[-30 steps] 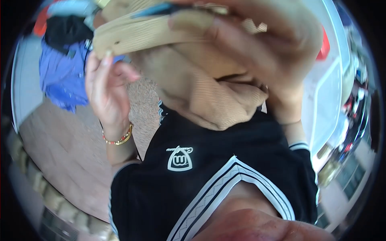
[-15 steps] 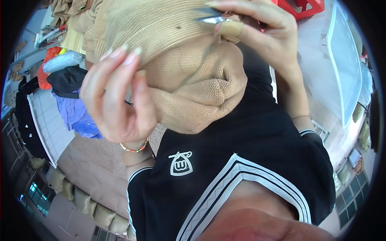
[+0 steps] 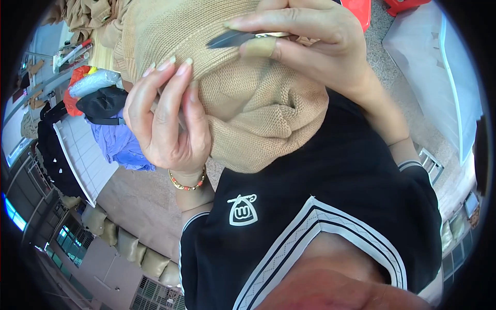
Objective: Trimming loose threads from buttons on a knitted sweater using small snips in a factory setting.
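A beige knitted garment lies bunched in front of my body, its ribbed band running across the upper part. My left hand pinches the knit along the lower edge of that band, fingertips close together. In my right hand are small thread snips, held between thumb and fingers. Their dark pointed blade lies over the ribbed band, its tip pointing toward my left fingertips. A tan wrap covers the right thumb's tip. Whether the blade touches the yarn I cannot tell.
Beyond my left hand lie purple cloth, a black mesh item and a clear plastic-wrapped bundle. More beige knits are piled at the far left. On the right stands a translucent plastic bin, near a red plastic stool.
My right hand has moved left and slightly down, bringing the snips' blade nearer my left fingertips. The left fingers have come to the band's edge. The whole view has shifted a little.
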Motion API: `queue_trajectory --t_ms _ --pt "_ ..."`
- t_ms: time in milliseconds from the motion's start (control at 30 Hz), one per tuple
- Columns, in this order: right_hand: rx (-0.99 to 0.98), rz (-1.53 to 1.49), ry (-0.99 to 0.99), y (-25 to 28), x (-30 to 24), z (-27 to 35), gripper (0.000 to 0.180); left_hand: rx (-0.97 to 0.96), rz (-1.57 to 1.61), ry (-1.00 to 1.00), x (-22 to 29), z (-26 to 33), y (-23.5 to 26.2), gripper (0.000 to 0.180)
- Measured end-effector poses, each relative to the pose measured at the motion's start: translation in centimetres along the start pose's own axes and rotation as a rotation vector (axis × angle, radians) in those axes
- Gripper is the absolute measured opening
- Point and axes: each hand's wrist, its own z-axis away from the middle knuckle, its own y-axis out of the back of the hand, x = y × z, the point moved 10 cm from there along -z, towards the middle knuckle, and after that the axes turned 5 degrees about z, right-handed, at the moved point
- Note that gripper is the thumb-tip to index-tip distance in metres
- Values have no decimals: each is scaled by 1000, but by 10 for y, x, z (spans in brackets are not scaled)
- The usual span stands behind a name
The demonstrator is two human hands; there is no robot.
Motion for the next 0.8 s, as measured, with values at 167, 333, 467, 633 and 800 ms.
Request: queue_trajectory --t_ms 167,333,467,633,800 --pt "29 -15 32 6 -1 2 28 -39 -110 -94 6 -3 1 19" --pt "117 -73 -118 27 16 13 26 4 -191 -115 -2 2 13 16" --pt "124 -88 -109 37 19 27 27 13 -218 -96 -20 8 23 13" --pt "45 -134 -172 27 23 42 35 1 -263 -27 -37 13 27 14" --pt "103 -118 15 21 3 33 36 15 -221 7 -48 21 27 14"
